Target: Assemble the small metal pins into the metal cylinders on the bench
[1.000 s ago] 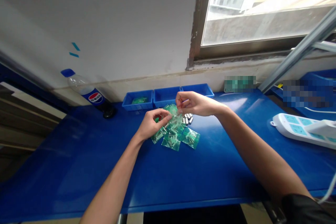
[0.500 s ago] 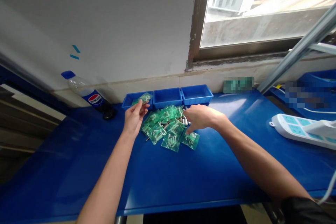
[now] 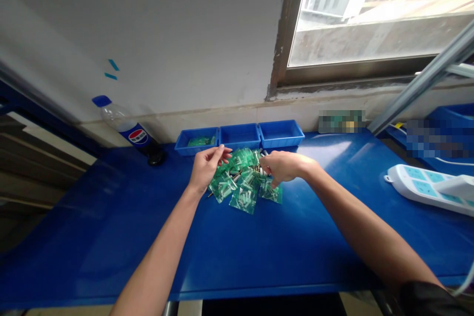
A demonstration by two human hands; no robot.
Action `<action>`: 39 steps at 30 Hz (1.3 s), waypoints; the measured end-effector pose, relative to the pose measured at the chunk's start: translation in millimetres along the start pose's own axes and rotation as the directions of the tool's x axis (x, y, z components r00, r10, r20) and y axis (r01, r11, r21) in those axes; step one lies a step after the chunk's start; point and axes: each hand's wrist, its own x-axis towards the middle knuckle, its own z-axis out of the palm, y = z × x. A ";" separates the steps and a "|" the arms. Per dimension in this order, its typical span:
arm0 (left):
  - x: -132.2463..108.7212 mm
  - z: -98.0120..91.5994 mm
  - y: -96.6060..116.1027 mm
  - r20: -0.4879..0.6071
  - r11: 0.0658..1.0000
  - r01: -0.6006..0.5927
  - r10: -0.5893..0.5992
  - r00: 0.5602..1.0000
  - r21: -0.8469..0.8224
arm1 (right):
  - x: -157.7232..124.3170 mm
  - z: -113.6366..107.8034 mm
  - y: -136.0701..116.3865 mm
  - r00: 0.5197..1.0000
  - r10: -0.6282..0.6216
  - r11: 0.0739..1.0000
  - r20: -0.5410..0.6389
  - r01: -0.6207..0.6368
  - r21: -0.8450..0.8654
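A heap of small green-tinted clear bags (image 3: 244, 197) with small metal parts inside lies on the blue table, loose parts showing among them. My left hand (image 3: 207, 165) is over the heap's left side, thumb and fingers slightly apart, with nothing visible in it. At the heap's right side my right hand (image 3: 283, 165) reaches down, thumb apart from the bent fingers, over or touching bags and loose parts; its fingertips are partly hidden. Behind the heap stands the left blue bin (image 3: 181, 148), with green bags inside. The middle bin (image 3: 240, 137) and right bin (image 3: 281, 134) show bare floors.
A cola bottle (image 3: 138, 136) with a blue cap stands at the back left. To the right lie a white power strip (image 3: 414, 185) and a metal bar (image 3: 418, 79). A blurred green item (image 3: 338, 121) leans at the wall, beneath the window. The table (image 3: 259, 252) has a front edge near me.
My left hand has let go of a green bag, which is now in the left bin, and has moved right and down to the heap. My right hand has stayed close to the heap.
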 end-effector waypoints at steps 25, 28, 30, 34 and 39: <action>-14.9 14.4 5.8 0.312 0.981 -0.116 0.062 0.948 0.156 | -11.2 -14.9 10.1 0.738 -0.224 0.851 -0.636 0.466 0.242; -13.4 9.8 7.9 0.341 0.994 -0.060 0.026 0.940 0.090 | 0.4 -10.4 8.1 0.727 -0.202 0.772 -0.656 0.530 0.350; -9.5 4.3 7.6 0.281 0.999 -0.028 0.018 0.959 0.031 | 6.2 -7.4 10.5 0.735 -0.117 0.770 -0.668 0.492 0.407; 3.9 -6.9 2.2 -0.006 0.975 0.046 -0.048 0.999 -0.217 | 7.2 -2.7 14.9 0.838 -0.030 0.921 -0.545 0.234 0.310; 18.3 -16.8 -3.9 -0.209 0.734 0.103 -0.320 0.924 -0.672 | 1.4 3.4 1.6 0.953 0.033 0.999 -0.301 -0.021 0.041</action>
